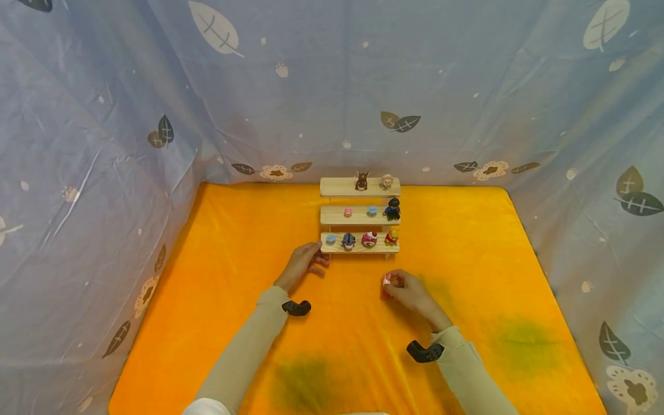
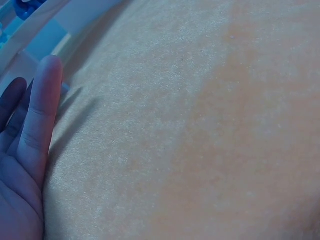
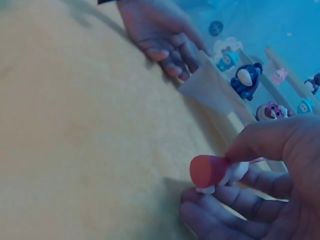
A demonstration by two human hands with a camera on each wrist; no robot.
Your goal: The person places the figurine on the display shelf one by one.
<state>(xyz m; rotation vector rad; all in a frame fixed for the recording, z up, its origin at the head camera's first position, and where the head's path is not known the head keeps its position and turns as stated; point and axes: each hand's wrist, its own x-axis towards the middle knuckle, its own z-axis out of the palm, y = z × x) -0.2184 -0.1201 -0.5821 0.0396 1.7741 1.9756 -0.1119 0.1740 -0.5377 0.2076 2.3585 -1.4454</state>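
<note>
My right hand (image 1: 412,291) pinches a small figurine (image 3: 215,170) between thumb and fingers, just in front of the wooden shelf. In the right wrist view, the figurine's rounded red end faces out and its white part lies among my fingers. My left hand (image 1: 303,264) is at the left end of the three-tier wooden shelf (image 1: 337,215), its fingertips at the bottom tier's end. Along that bottom tier stand a light-blue figure (image 1: 331,239), a blue-grey donkey (image 1: 348,241), a magenta bear (image 1: 369,239) and a yellow bear in red (image 1: 391,237).
The middle tier holds a small pink figure (image 1: 348,212), another light-blue figure (image 1: 372,211) and a black-haired figure (image 1: 392,210). Up top sit a brown eared figure (image 1: 361,181) and a beige one (image 1: 386,182). Orange cloth (image 1: 233,248) covers the table; leaf-patterned curtains (image 1: 311,115) surround it.
</note>
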